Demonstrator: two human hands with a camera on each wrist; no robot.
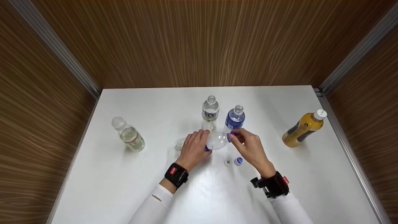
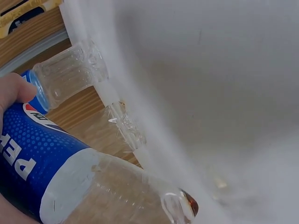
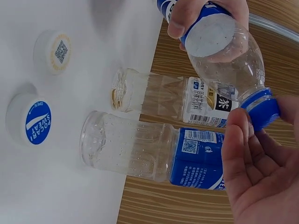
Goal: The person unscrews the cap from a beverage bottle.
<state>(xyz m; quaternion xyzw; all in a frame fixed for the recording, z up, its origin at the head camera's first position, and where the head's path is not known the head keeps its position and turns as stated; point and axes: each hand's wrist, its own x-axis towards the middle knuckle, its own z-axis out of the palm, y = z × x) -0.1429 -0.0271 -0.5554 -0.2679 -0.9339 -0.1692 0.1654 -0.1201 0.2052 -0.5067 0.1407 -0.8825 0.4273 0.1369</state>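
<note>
My left hand point(image 1: 194, 148) grips a clear Pepsi bottle point(image 1: 217, 140) round its blue label point(image 2: 35, 154). The bottle lies tilted on its side, its neck toward the right, with droplets inside. At the neck, my right hand point(image 1: 252, 151) pinches the blue cap point(image 3: 262, 109) between thumb and fingers. Just behind the hands stand two uncapped bottles: a tea bottle point(image 1: 210, 112) with a white label and a Pocari Sweat bottle point(image 1: 235, 118) with a blue label. On the table in front lie a white cap point(image 1: 228, 162) and a blue-topped Pocari Sweat cap point(image 1: 239, 161).
A capped bottle of pale liquid point(image 1: 132, 137) stands at the left of the white table point(image 1: 124, 186). At the right is an orange bottle point(image 1: 300, 130) with a white cap. Wood-grain panels point(image 1: 199, 43) enclose the back and sides.
</note>
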